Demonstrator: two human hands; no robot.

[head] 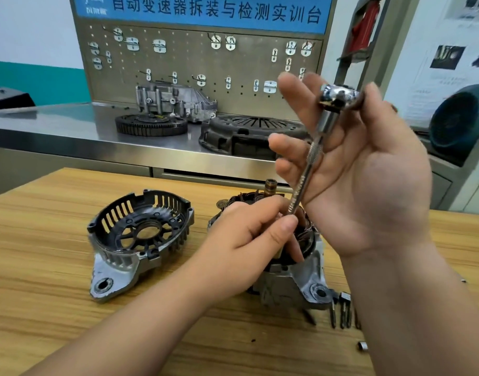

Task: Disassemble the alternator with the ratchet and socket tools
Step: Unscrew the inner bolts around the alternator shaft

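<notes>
The alternator body stands on the wooden table, its copper windings and shaft end pointing up. Its removed rear housing, a slotted grey shell, lies to the left. My right hand is raised above the alternator, palm toward me, with the chrome ratchet lying across its loosely curled fingers; the ratchet head with a socket is at the top. My left hand pinches the lower end of the ratchet handle just over the windings.
Several long bolts and small parts lie right of the alternator near my right forearm. Behind the table stands a steel bench with a flywheel, a clutch cover, an aluminium casting and a pegboard.
</notes>
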